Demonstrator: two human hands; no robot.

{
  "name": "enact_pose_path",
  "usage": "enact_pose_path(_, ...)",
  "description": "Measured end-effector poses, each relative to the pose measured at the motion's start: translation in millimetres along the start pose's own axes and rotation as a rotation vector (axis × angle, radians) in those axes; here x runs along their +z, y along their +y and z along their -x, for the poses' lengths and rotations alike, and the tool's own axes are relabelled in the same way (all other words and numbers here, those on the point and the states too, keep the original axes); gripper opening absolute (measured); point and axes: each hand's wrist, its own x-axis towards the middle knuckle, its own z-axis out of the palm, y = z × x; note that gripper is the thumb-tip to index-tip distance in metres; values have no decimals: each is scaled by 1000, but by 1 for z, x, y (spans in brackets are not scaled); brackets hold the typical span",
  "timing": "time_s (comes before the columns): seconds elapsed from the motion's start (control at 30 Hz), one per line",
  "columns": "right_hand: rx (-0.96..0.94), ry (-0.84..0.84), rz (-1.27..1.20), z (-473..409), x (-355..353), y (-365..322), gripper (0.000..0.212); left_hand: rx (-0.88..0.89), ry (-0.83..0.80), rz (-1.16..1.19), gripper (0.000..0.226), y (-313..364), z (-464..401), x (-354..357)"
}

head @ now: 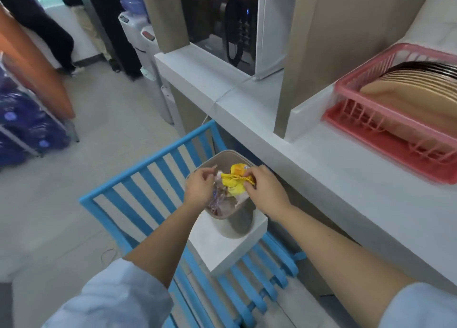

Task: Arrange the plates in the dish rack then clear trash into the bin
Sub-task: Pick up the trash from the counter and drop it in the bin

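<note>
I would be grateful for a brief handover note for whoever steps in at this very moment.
Left hand: over the bin, fingers curled on clear crumpled wrappers.
Right hand: pinching a yellow wrapper above the bin's mouth.
Bin: stands on a white block set on a blue slatted chair, beside the counter.
Done: plates stand in the pink dish rack on the counter.
Left: let go of the wrappers so that they drop into the bin. No other trash shows on the counter in view; its far right end is out of frame.

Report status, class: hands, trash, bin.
Both hands, left and right, grip wrappers over bin. Plates racked. Nothing blocking.
</note>
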Motion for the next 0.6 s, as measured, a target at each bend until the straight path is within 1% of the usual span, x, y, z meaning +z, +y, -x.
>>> enact_pose_path(0.07, 12, -52, 70, -11, 16, -7, 20, -40, -12, -182, 36, -24, -10, -9)
enact_pose_path(0.13, 22, -107, 178, -22, 29, -10, 21, -112, -14, -270, 51, -41, -13, -13)
enact_pose_path(0.2, 29, -172, 308, -33, 42, -14, 24, -147, -34, -256, 65, -53, -19, -16)
enact_pose_path(0.27, 51, -281, 419, -42, 55, -16, 28, -153, -105, -182, 73, -61, -26, -17)
enact_pose_path(0.33, 82, -411, 499, -50, 69, -16, 30, -147, -181, -126, 75, -67, -30, -19)
enact_pose_path(0.4, 116, -531, 560, -55, 80, -15, 33, -132, -201, -116, 74, -71, -35, -18)
enact_pose_path(0.5, 50, -722, 757, -62, 94, -10, 38, -133, -201, -76, 73, -73, -39, -19)
enact_pose_path(0.6, 2, -783, 906, -64, 104, -5, 41, -147, -189, -68, 74, -71, -38, -19)
